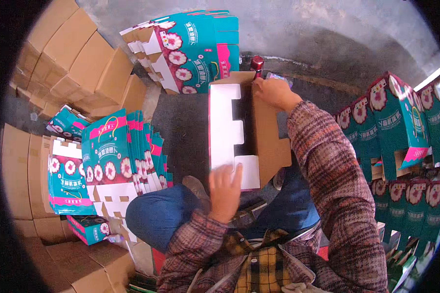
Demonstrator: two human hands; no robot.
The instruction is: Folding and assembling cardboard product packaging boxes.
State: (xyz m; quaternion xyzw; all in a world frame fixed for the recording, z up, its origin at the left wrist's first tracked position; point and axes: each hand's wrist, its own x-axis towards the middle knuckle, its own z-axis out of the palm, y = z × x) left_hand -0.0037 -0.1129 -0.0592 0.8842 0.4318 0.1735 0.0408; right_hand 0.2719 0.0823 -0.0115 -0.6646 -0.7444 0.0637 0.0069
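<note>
Between my knees stands a cardboard carton (222,117) with a white notched flap, a bare brown flap (271,146) and a dark opening between them. My right hand (275,93) is closed on the brown flap at the carton's far right corner. At the near end my left hand (224,193) lies against the white flap, its fingers stretched out and slightly blurred. Just beyond my right hand, a dark red cylindrical object (257,63) stands upright; its lower part is hidden.
Flat teal printed cartons (107,156) lean in a stack on the left, with another stack (195,44) at the far wall. Brown boxes (78,58) pile up at far left. Several folded-up teal cartons (401,117) stand in rows on the right.
</note>
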